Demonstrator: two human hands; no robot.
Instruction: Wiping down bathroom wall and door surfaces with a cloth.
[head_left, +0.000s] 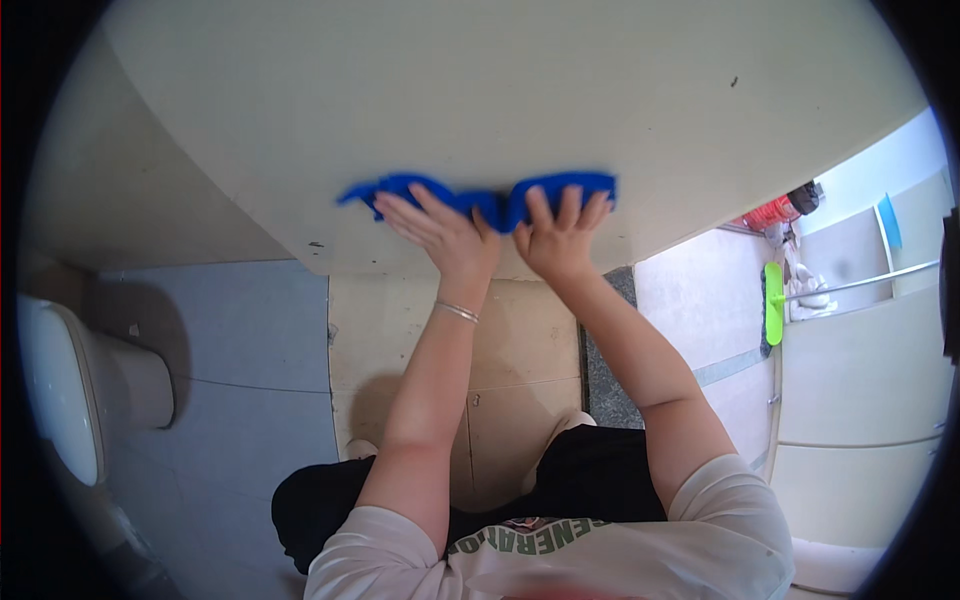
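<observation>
A blue cloth (555, 181) is spread sideways against a large pale panel (510, 90), which looks like a door or wall. My left hand (454, 232), with a thin bracelet at its wrist, presses the left part of the cloth with fingers stretched up and to the left. Beside it, my right hand (559, 236) holds the right part with its fingers spread over the fabric. Between the two hands the cloth sags in a bunched fold. Small dark marks (316, 244) show on the panel's lower left, and another at its upper right.
On the left a white toilet (75, 390) stands on grey tiles (247, 330). A dark stone threshold (611, 360) crosses the floor at right. Beyond it are a green broom head (773, 304) on a metal pole, pale cabinets (855, 375) and a red container (769, 214).
</observation>
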